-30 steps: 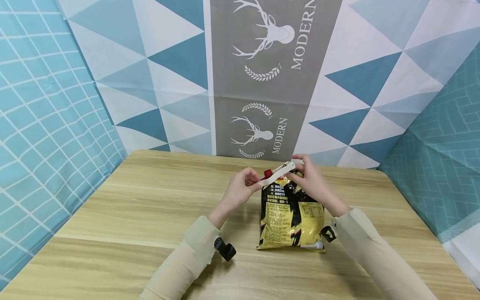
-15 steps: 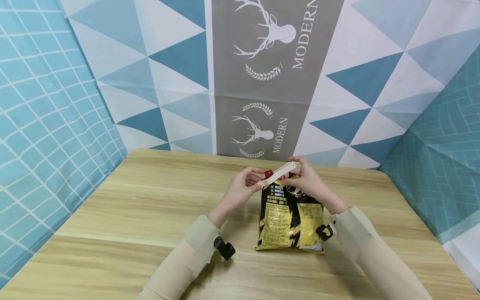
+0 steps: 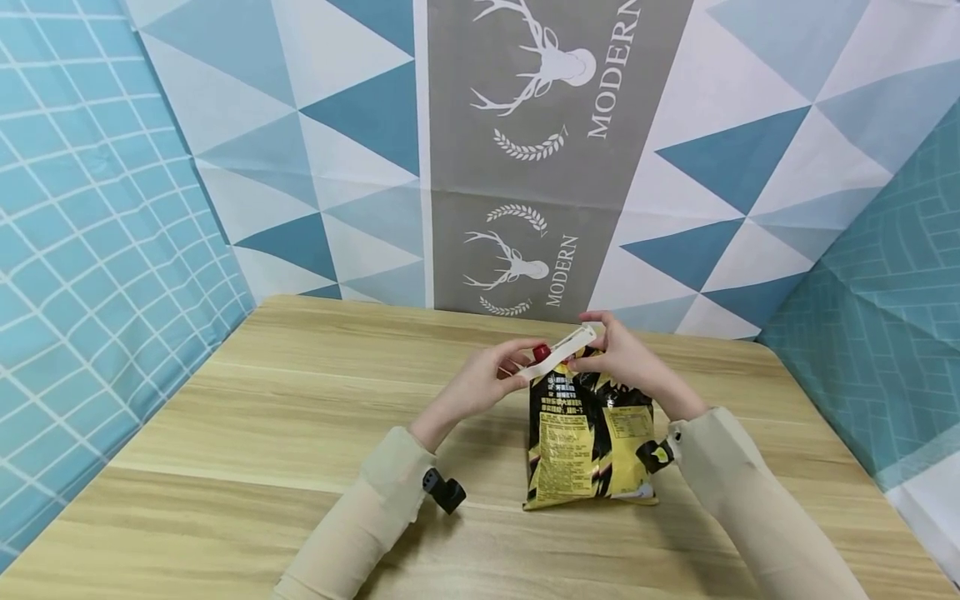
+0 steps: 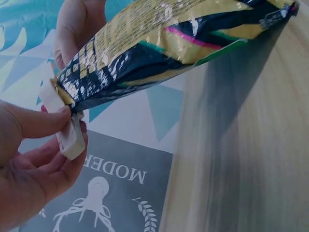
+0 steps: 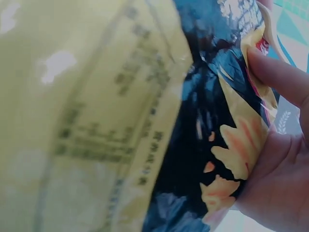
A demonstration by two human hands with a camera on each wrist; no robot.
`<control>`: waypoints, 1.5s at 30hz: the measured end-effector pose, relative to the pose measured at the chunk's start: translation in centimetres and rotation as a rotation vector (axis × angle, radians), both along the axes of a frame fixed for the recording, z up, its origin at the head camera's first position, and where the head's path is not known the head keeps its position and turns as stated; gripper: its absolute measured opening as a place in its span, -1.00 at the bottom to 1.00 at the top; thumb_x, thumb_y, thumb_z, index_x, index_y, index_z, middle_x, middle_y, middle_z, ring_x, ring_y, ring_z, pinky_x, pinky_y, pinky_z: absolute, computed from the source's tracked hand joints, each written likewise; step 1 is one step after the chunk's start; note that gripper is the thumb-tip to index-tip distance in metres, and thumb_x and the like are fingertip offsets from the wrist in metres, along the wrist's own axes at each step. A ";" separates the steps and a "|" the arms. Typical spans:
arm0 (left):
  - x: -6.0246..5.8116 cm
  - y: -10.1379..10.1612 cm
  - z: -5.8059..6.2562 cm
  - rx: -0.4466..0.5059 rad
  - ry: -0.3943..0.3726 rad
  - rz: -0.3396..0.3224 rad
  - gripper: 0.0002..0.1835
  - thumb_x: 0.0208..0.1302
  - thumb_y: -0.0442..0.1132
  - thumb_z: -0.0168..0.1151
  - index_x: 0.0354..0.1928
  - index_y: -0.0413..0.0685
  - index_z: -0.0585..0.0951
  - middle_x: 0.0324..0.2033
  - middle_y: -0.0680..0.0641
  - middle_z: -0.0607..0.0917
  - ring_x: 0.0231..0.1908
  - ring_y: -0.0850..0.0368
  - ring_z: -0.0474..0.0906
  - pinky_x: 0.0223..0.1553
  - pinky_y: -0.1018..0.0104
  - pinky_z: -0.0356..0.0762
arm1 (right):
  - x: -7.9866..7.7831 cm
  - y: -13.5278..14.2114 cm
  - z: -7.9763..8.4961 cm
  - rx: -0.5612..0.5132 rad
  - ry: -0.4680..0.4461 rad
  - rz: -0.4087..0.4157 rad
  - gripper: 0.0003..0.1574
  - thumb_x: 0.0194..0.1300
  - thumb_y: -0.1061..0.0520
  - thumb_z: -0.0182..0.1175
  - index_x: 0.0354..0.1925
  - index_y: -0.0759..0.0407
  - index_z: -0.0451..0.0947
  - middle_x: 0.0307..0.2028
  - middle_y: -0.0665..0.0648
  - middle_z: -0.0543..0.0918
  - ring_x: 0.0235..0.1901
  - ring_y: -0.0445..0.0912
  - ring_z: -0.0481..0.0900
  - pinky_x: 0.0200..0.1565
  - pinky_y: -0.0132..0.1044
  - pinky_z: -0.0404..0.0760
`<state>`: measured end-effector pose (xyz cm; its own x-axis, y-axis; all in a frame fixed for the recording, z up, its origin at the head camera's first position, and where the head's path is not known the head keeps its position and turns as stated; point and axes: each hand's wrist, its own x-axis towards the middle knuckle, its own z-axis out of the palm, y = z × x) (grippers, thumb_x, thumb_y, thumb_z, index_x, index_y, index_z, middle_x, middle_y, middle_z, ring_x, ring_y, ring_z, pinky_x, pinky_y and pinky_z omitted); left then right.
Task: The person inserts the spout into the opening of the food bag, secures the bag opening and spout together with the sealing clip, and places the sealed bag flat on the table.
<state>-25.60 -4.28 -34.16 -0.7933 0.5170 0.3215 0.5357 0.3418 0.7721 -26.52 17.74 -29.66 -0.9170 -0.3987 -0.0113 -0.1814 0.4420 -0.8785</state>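
Observation:
In the head view a black-and-yellow snack bag (image 3: pixel 566 450) stands upright, its printed back towards me. Across its top edge lies a white sealing clip (image 3: pixel 558 352) with a red cap (image 3: pixel 542 352) on it, tilted up to the right. My left hand (image 3: pixel 483 379) pinches the clip's left end between thumb and fingers; the left wrist view shows the thumb pressing the clip (image 4: pixel 72 140) beside the bag's gathered edge. My right hand (image 3: pixel 626 362) grips the bag's top near the clip's right end. In the right wrist view its thumb (image 5: pixel 275 72) presses the bag's folded film.
A wood-grain table (image 3: pixel 300 417) extends around the bag. Patterned cloth walls rise behind it (image 3: pixel 517 208) and at the left (image 3: pixel 97 250) and right sides. Both wrists wear small black cameras.
The bag has shifted slightly to the right, with the left hand following. The right hand's fingers have moved a little at the clip's right end; the strip sticking out there no longer shows.

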 end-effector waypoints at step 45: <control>0.3 0.8 -0.8 0.103 -0.034 0.089 -0.60 0.21 -0.28 -0.04 0.11 0.10 0.28 -0.64 0.05 0.47 -0.73 0.24 0.24 -0.75 0.43 0.20 | 0.9 -0.5 0.6 0.106 0.047 -0.138 0.03 -0.06 0.12 0.27 0.23 0.25 -0.12 -0.51 0.17 0.56 -0.82 -0.23 0.14 -0.77 -0.38 0.18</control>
